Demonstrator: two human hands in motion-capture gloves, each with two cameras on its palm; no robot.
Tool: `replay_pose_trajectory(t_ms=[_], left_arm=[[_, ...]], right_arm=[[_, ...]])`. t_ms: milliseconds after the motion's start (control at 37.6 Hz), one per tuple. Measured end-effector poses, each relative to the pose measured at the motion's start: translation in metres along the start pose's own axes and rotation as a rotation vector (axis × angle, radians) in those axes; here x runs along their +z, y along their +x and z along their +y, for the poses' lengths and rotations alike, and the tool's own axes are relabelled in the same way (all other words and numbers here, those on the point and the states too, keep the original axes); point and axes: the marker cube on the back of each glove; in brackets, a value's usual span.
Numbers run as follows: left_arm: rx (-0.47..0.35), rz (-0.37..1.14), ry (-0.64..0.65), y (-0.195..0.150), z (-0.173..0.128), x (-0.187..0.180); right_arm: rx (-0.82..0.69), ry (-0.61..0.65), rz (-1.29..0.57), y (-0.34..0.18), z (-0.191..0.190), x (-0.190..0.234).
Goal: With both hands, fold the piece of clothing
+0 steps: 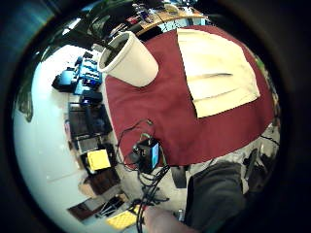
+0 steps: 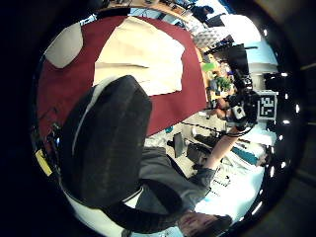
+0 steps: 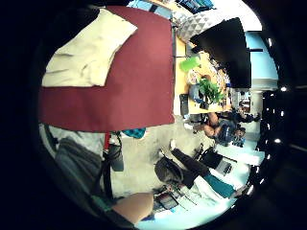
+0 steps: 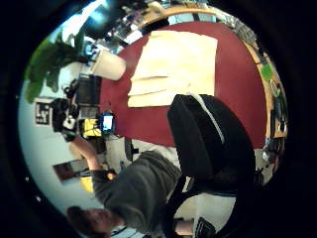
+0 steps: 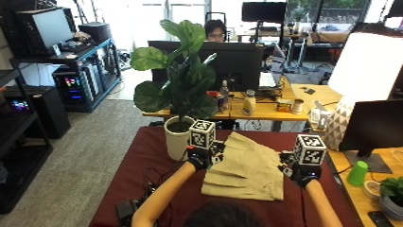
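Note:
A beige garment (image 5: 245, 168) lies folded into a rough rectangle on the dark red table cover (image 5: 144, 161). It also shows in the palm views as the garment (image 1: 218, 68), (image 2: 140, 54), (image 3: 86, 52), (image 4: 176, 67), well away from both palms. My left hand (image 5: 197, 162) is raised over the garment's left edge and holds nothing. My right hand (image 5: 302, 176) is raised by its right edge, also holding nothing. A gloved finger (image 2: 106, 148) of the left hand and one (image 4: 208, 144) of the right hang loosely curved.
A white pot (image 5: 178, 137) with a tall leafy plant (image 5: 182, 75) stands just left of the garment. A black device with cables (image 5: 126, 208) sits at the table's front left corner. To the right are a dark monitor (image 5: 374, 127) and a green cup (image 5: 357, 172).

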Motion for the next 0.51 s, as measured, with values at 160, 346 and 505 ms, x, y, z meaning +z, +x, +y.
replay_pose_trajectory(t_ms=[160,346,505], left_arm=[[-0.026,-0.021,-0.014,-0.005,-0.001,0.010],[-0.035,-0.028,-0.040,-0.009,-0.002,0.015],[-0.027,-0.031,-0.031,-0.013,-0.009,0.016]], right_arm=[[0.006,-0.001,0.024,0.006,0.003,0.000],[-0.008,0.031,0.008,0.003,0.005,-0.008],[-0.014,0.023,0.004,0.000,-0.007,-0.003]])
